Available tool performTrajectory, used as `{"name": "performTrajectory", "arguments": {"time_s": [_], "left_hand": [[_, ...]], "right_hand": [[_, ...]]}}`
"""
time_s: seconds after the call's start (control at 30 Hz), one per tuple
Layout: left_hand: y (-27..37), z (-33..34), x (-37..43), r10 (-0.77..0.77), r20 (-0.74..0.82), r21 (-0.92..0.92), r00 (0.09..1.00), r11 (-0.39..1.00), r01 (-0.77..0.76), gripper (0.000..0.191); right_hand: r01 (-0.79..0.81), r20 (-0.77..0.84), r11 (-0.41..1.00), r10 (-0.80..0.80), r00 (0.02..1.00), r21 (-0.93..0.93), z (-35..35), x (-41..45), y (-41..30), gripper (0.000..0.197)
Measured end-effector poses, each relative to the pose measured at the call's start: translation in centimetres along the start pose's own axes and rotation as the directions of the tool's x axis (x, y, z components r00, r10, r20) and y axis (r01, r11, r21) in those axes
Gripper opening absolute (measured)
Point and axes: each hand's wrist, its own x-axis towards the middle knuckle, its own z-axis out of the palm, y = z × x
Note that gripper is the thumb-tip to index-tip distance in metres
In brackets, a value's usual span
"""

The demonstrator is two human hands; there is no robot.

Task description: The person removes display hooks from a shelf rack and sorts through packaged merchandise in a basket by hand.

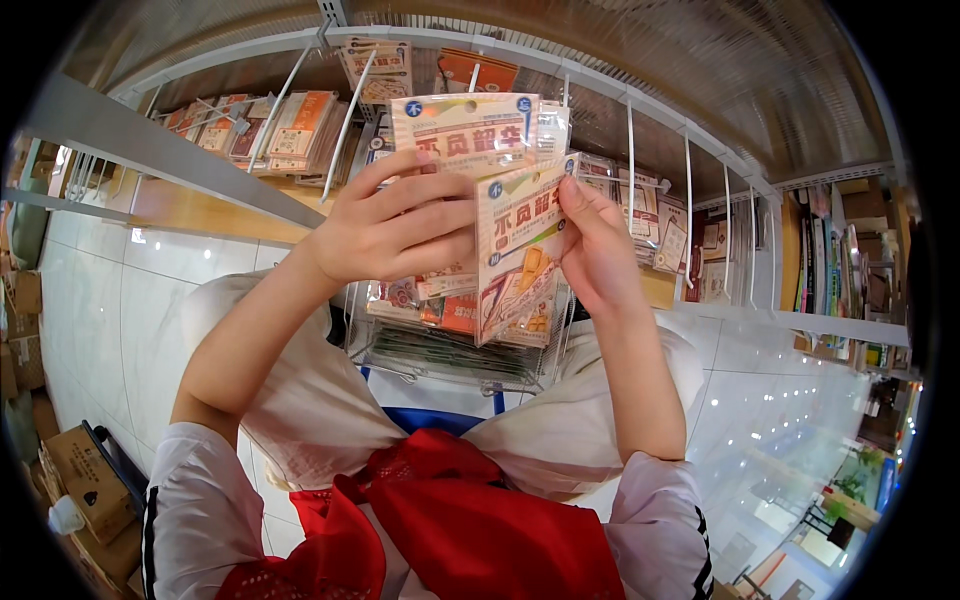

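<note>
My right hand (600,240) pinches the right edge of a clear plastic hanging packet (517,247) with printed paper inside. Another such packet (480,124) stands upright just beyond it, with my left hand (412,217) on its lower left part. The near packet overlaps the far one, and the fingertips of my left hand are hidden behind the near packet. Below both hands, between my knees, a wire mesh basket (457,379) holds more printed packets (457,311), some orange and red, and a stack of dark green ones.
White metal display hooks (631,180) jut from a rail around the hands. Packets (296,131) stand on the wooden shelf to the left, others (641,210) to the right. A grey metal bar (172,150) crosses at left. Books (825,255) stand far right; cardboard boxes (90,480) lie lower left.
</note>
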Motion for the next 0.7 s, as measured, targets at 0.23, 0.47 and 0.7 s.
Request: {"name": "performTrajectory", "arguments": {"time_s": [0.23,0.47,0.7], "left_hand": [[-0.1,1.6,0.4,-0.628,-0.147,-0.492,0.764,0.716,0.495,0.035],[2.1,1.7,-0.3,-0.628,0.752,-0.602,0.199,-0.533,0.595,0.04],[1.5,1.1,0.6,-0.687,0.724,-0.584,0.061,-0.565,0.583,0.042]], "right_hand": [[0.123,-0.079,0.989,-0.116,0.99,0.087,0.7,-0.2,-0.1,0.029],[0.086,-0.185,0.996,-0.089,0.979,-0.023,0.9,-0.3,1.5,0.027],[0.212,-0.345,0.977,-0.199,0.917,0.001,0.8,0.3,0.9,0.028]]}}
